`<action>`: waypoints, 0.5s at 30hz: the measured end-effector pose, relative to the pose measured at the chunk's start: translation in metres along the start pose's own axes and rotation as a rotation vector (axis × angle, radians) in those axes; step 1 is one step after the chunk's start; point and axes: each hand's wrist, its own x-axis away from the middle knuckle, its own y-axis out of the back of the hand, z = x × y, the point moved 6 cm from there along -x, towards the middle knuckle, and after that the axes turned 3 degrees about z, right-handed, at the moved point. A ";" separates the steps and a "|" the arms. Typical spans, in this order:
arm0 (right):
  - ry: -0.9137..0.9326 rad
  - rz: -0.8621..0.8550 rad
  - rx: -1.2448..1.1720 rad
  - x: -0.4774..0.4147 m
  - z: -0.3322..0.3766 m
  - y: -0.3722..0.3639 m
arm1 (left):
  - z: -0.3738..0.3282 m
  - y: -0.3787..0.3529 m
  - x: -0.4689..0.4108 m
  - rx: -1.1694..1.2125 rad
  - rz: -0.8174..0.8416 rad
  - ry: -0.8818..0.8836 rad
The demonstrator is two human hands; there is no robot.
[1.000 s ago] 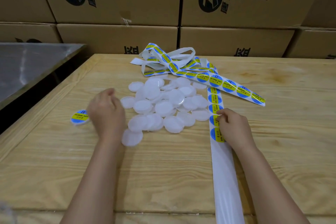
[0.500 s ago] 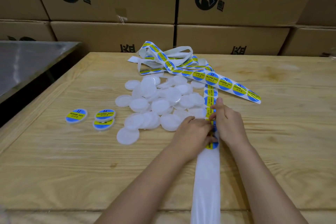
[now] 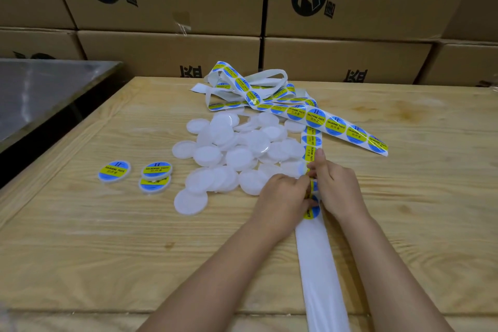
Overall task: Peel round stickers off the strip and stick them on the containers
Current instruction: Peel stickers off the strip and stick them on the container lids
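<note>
— On the counter (image 3: 107,250), how far along?
— Early. Three labelled containers (image 3: 114,171) sit far left; the big pile of bare white containers (image 3: 242,153) is undone.
— Hands?
— Left hand (image 3: 280,199) grip pinches a sticker (image 3: 312,186) on the sticker strip (image 3: 314,143); right hand (image 3: 336,186) grip holds that strip, just beside the pile.

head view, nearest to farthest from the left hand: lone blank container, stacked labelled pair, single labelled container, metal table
1. Lone blank container, just left of the left hand.
2. Stacked labelled pair, further left.
3. Single labelled container, left of the pair.
4. Metal table, far left at the back.
</note>
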 end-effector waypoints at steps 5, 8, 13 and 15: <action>-0.002 0.009 -0.013 -0.001 -0.001 0.000 | 0.003 0.002 0.004 0.007 0.047 0.001; -0.012 0.017 -0.014 -0.001 -0.003 0.001 | 0.008 0.009 0.009 0.097 0.041 0.014; -0.018 0.058 0.002 -0.001 -0.006 0.000 | 0.028 0.034 0.015 0.419 -0.031 0.126; -0.028 0.087 -0.012 0.000 -0.006 -0.001 | 0.039 0.045 0.017 0.550 -0.111 0.203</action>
